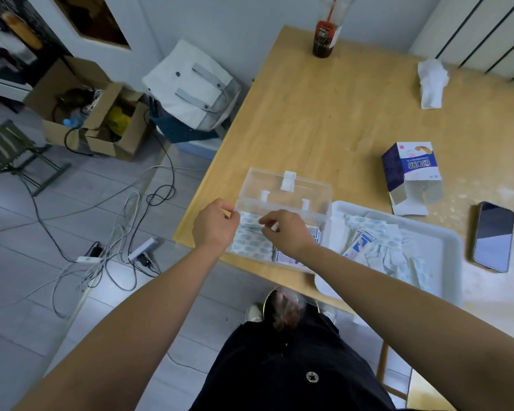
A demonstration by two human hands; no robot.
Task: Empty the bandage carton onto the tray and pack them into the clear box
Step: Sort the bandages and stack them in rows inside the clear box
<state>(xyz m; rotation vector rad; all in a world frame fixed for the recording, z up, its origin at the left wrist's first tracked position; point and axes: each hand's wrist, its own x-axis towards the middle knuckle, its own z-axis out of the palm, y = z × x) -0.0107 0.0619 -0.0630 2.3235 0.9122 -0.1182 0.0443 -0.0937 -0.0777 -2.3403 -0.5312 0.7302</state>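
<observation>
The clear box (282, 188) stands at the table's near left corner with its lid up. Bandage strips (251, 244) lie stacked inside it. My left hand (215, 225) holds the box's left edge, its fingertips at the strips. Over the box, my right hand (288, 229) pinches bandage strips between thumb and fingers. The white tray (445, 247) lies just right of the box with several loose bandages (380, 241) in it. The blue and white bandage carton (410, 173) lies open on its side behind the tray.
A black phone (493, 235) lies right of the tray. A crumpled tissue (432, 81) and a dark drink bottle (325, 34) are at the far side of the table. Cables, a cardboard box (86, 114) and a white bag (193, 87) are on the floor to the left.
</observation>
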